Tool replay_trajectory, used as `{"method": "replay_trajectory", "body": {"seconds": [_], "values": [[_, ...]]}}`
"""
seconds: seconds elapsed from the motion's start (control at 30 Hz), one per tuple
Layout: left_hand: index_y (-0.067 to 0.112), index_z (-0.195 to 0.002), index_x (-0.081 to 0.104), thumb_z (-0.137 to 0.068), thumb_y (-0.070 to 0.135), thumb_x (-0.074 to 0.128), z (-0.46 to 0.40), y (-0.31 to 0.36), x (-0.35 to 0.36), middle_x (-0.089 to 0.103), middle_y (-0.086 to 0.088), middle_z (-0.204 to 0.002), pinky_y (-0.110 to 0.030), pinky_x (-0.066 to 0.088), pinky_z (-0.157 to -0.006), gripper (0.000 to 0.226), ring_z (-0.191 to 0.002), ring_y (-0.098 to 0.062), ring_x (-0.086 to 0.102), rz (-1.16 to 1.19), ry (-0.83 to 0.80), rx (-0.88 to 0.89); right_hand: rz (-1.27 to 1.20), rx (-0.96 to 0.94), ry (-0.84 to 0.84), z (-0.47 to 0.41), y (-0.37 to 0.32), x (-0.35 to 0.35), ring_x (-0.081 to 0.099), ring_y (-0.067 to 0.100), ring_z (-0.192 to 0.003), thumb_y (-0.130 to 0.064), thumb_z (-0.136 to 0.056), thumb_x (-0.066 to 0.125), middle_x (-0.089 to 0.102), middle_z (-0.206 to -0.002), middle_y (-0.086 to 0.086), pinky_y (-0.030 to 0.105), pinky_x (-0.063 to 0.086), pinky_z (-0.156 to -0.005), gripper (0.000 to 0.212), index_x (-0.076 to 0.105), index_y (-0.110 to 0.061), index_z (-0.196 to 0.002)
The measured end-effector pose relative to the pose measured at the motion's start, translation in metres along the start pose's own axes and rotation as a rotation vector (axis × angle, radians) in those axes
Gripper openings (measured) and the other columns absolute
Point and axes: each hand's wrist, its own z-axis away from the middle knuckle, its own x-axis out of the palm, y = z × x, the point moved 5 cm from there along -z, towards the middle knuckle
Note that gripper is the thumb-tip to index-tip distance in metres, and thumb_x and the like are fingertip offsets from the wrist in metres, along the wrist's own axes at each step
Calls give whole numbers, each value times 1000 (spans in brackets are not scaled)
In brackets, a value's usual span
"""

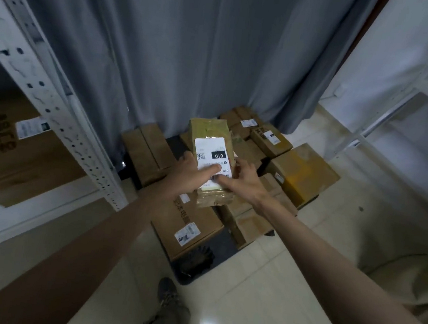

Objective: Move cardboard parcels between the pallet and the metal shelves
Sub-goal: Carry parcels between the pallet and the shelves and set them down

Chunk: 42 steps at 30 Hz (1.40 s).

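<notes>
Open floor (286, 288) right of the pallet (214, 249); shelf upright (54, 108) and curtain (192, 54) close left and behind.

One view only, from a head-worn wide-angle camera, looking forward and steeply down along both outstretched forearms; the left hand (189, 176) and right hand (245, 182) meet near frame centre, fairly close to the lens; beyond them hangs a curtain (192, 54); beneath them, floor (304, 250); edges bow outward.

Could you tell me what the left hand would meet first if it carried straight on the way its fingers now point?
The left hand already touches the labelled parcel, so that comes first; beyond it probably the boxes stacked by the curtain, though depth is unclear.
</notes>
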Motion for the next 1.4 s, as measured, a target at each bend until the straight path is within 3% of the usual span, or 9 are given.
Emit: {"method": "replay_trajectory", "body": {"seconds": [0.23, 0.37, 0.47, 0.63, 0.8, 1.07, 1.2, 1.33, 1.4], "values": [[9, -138, 34, -82, 62, 65, -42, -14, 13, 49, -2, -133, -45, 55, -93, 84, -116, -22, 58, 0, -88, -89, 122, 64, -50, -47, 22, 15, 42, 12, -112, -46, -76, 81, 39, -126, 1, 28, 39, -87, 89, 35, -18, -147], [34, -91, 50, -95, 43, 62, -68, -11, 25, 56, 7, -114, -39, 52, -97, 16, -110, -17, 56, 20, -121, -76, 158, 89, -66, -81, 31, 11, 42, 12, -109, -47, -76, 82, 39, -125, -1, 26, 37, -83, 93, 32, -18, -149], [39, -79, 44, -98, 37, 61, -90, -3, 30, 48, 22, -92, -32, 49, -94, 25, -101, -12, 55, 54, -122, -82, 152, 96, -100, -111, 39, 7, 44, 16, -123, -46, -74, 83, 39, -137, 1, 27, 39, -90, 104, 26, -16, -154], [39, -91, 60, -97, 33, 62, -139, 15, 37, 59, 26, -89, -12, 43, -61, 9, -72, 15, 54, 105, -92, -110, 71, 84, -189, -169, 45, -7, 42, 18, -130, -39, -73, 86, 34, -135, -3, 30, 43, -92, 102, 25, -21, -152], [25, -136, 58, -95, 33, 65, -198, 33, 46, 64, 4, -130, -37, 52, -99, 43, -114, -14, 63, 178, -6, -171, 18, 11, -264, -232, 51, -16, 39, 20, -128, -24, -71, 89, 29, -126, -3, 44, 49, -104, 100, 24, -21, -148], [28, -135, 57, -94, 32, 67, -282, 38, 49, 65, 2, -133, -11, 50, -71, 42, -107, -10, 66, 244, 77, -241, 135, -92, -306, -325, 66, -8, 24, 10, -113, -37, -69, 89, 29, -123, -7, 35, 39, -100, 111, 19, -21, -154], [45, -126, 55, -92, 39, 67, -315, 37, 39, 65, 9, -128, -15, 53, -76, 36, -90, 4, 62, 224, 104, -212, 235, -83, -295, -365, 68, 2, 32, 21, -128, -50, -64, 86, 33, -140, 3, 45, 39, -108, 119, 15, -22, -155], [31, -136, 58, -92, 39, 68, -356, 22, 30, 64, 7, -134, -29, 53, -99, 47, -112, -6, 63, 223, 56, -180, 263, -39, -232, -406, 73, 22, 34, 28, -131, -50, -65, 86, 36, -141, 8, 47, 38, -108, 115, 18, -19, -153], [28, -140, 55, -92, 37, 68, -383, 9, 26, 63, 10, -133, -14, 51, -92, 50, -111, -2, 62, 239, 30, -159, 254, -19, -200, -431, 79, 35, 36, 29, -131, -48, -69, 85, 37, -141, 8, 45, 37, -107, 110, 21, -18, -153]]}}
